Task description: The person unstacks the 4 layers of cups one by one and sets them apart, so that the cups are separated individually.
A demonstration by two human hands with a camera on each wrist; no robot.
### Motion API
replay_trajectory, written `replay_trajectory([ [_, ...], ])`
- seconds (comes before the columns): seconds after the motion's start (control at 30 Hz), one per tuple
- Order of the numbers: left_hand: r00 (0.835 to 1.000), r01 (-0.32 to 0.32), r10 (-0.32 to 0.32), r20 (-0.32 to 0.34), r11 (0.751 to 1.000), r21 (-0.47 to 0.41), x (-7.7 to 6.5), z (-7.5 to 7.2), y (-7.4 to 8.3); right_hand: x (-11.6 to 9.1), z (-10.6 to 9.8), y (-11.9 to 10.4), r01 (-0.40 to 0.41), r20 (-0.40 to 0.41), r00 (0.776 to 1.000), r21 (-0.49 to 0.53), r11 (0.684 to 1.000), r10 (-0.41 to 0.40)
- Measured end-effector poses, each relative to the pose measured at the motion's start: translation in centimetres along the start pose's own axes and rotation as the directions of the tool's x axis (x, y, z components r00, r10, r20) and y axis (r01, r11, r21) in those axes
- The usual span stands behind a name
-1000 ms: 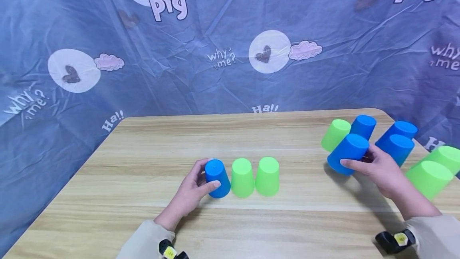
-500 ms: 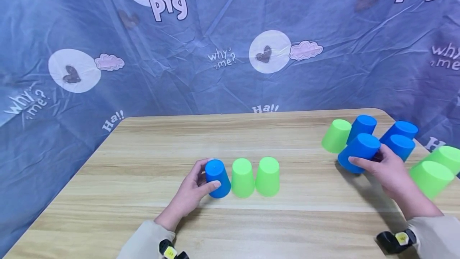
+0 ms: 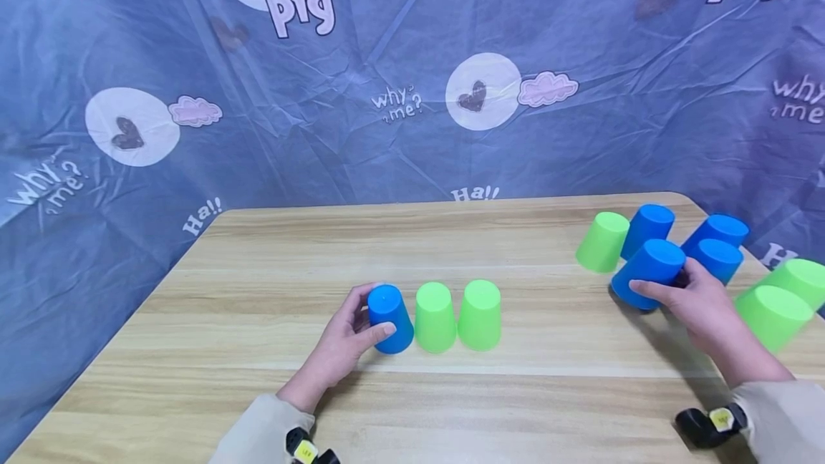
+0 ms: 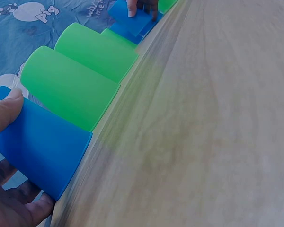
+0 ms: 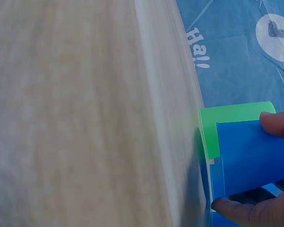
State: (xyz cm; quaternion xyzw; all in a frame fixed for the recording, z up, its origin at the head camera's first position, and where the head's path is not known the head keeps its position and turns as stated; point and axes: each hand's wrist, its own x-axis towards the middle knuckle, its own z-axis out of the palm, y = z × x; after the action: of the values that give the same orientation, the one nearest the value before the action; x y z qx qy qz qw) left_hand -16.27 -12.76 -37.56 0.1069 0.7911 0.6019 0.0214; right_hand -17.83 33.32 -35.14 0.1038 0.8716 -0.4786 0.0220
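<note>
My left hand (image 3: 344, 339) grips an upside-down blue cup (image 3: 390, 321) at the left end of a short row, thumb in front and fingers behind. Beside it stand two upside-down green cups, the nearer green cup (image 3: 435, 317) and the farther green cup (image 3: 480, 315). Over on the right, my right hand (image 3: 702, 310) holds another upside-down blue cup (image 3: 647, 274) between thumb and fingers. In the right wrist view this held cup (image 5: 255, 156) has its rim slightly off the table, in front of a green cup (image 5: 234, 113).
Around the right hand stand a green cup (image 3: 602, 242), a blue cup (image 3: 649, 228) and two more blue cups, one a rear blue cup (image 3: 725, 225). Further right is a pair of green cups, including a front green cup (image 3: 773, 317). A printed blue cloth (image 3: 387, 149) hangs behind the wooden table (image 3: 387, 242).
My right hand has moved to the right with its blue cup, mostly in the first half second, nearer to the other blue cups. The left hand and its row have stayed put.
</note>
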Motion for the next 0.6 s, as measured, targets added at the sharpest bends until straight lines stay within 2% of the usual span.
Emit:
replay_trajectory([
  [0.23,1.0,-0.004,0.004,0.004,1.0,0.003,0.09,0.05,0.12,0.17,-0.12,0.13,-0.007,-0.024,1.0,0.017,1.0,0.008],
  [0.6,1.0,-0.004,0.004,0.001,1.0,0.003,0.03,-0.03,0.06,0.48,-0.03,0.24,-0.023,-0.022,1.0,-0.044,0.999,0.022],
])
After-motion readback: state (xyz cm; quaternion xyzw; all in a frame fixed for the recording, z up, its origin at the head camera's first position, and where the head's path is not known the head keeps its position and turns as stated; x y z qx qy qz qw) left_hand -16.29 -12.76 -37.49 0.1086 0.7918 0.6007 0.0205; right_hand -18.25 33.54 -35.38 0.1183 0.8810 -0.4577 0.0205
